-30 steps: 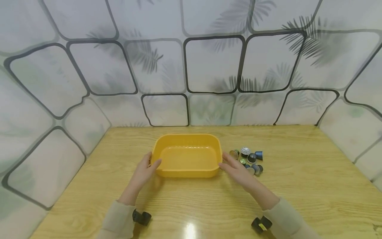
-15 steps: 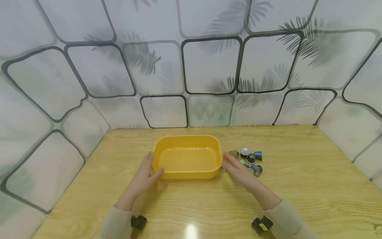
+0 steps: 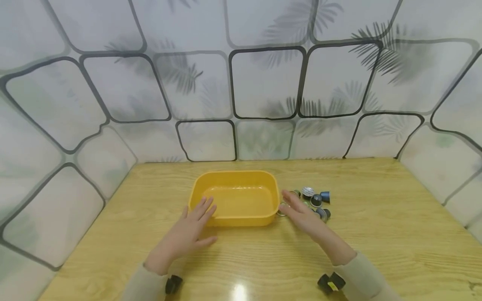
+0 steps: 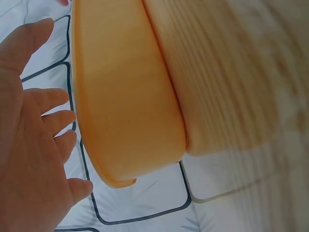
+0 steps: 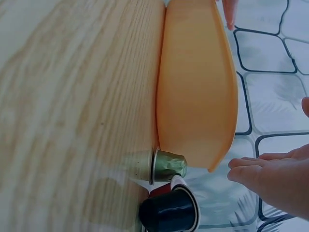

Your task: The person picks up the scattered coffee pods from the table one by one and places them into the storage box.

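My left hand is flat, with the fingers straight and spread a bit. It holds nothing. The fingertips are over the near left corner of the yellow tub. From my left wrist I see a small gap between my fingers and the tub's rim, so I think they are not touching it.

My right hand is loose and straight too, and it holds nothing. It sits just beside the right end of the tub, between the tub and the pods. I cannot tell if it touches the tub.

The tub stands flat on the table, a bit left of the middle, with its open side up. Nothing is inside it. The pods lie in a little bunch on the table, just to the right of the tub. Some are blue, some dark, one is silver on top. From my right wrist I see a green pod lying on its side right next to the tub's end, and a black pod next to that one.

So I think the tub is in place and ready, but no pod is in it yet. All the pods are left to do.

The table is light wood with wavy lines in it, and a lamp shines on the near edge. Walls stand on three sides. They are pale, with black loopy squares and grey leaf shapes. My sleeves are beige, and a small black camera sits on each wrist.
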Demonstrator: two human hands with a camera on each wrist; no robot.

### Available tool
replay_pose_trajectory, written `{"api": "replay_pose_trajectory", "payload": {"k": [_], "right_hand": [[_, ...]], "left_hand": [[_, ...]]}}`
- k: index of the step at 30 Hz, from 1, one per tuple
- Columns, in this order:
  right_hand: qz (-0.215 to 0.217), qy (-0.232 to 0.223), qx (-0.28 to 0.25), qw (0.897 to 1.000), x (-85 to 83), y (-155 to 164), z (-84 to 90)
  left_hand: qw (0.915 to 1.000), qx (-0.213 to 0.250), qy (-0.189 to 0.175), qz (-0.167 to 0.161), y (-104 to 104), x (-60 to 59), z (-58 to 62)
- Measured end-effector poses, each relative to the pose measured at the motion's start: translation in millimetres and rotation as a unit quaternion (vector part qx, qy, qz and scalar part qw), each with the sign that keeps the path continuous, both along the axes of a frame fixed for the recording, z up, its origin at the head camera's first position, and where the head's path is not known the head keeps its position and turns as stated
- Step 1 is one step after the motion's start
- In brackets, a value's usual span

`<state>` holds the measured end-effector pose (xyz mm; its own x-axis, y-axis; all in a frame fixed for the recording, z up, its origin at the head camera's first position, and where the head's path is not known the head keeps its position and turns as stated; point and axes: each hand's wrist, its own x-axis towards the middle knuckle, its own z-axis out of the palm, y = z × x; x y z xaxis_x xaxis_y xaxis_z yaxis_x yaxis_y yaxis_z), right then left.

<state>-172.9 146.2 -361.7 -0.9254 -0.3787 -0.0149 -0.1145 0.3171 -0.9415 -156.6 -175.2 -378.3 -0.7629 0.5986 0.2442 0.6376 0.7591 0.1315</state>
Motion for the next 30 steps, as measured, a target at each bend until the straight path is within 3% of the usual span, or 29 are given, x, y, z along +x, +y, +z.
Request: {"api": "replay_pose_trajectory", "payload": {"k": [6, 12, 25, 30], "right_hand": [[-0.002, 0.063, 0.026, 0.998, 1.9, 3, 2.1], [-0.032, 0.159, 0.089, 0.983, 3.4, 11, 6.6], [-0.086, 0.231, 0.146, 0.958, 1.7, 31, 22.5], [-0.08, 0.226, 0.131, 0.962, -0.4, 41, 29.1]], "left_hand": [[0.9999, -0.002, -0.014, 0.006, -1, 1.5, -1.4], [0.9995, 0.003, -0.029, 0.013, -4, 0.9, -2.0], [0.9982, 0.0, -0.053, 0.028, -10, -1.1, -2.4], [0.998, 0.011, -0.056, 0.028, -12, -0.5, -1.4]]}}
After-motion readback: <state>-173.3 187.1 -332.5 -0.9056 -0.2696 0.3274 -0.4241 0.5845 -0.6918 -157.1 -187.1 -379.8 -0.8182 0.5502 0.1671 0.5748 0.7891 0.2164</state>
